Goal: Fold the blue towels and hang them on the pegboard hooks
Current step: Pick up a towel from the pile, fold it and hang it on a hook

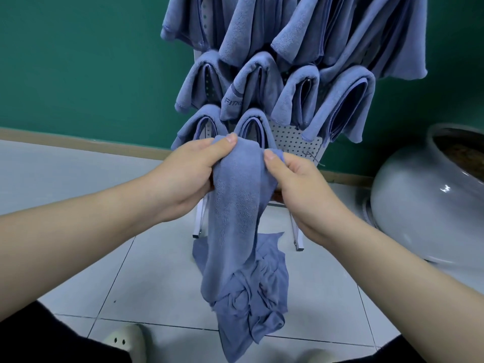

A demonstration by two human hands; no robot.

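Left hand (188, 171) and right hand (296, 184) both pinch the top edge of a blue towel (235, 205), which hangs crumpled to the floor in front of the pegboard (296, 138). Step, as I judge: starting the fold; next needs corners found and spread. Hung towel (235, 98) reads "FITN", rest hidden.

I'm in a plain indoor room: green wall (78, 61), pale tiled floor (146, 271), big grey ceramic jar (424, 205).
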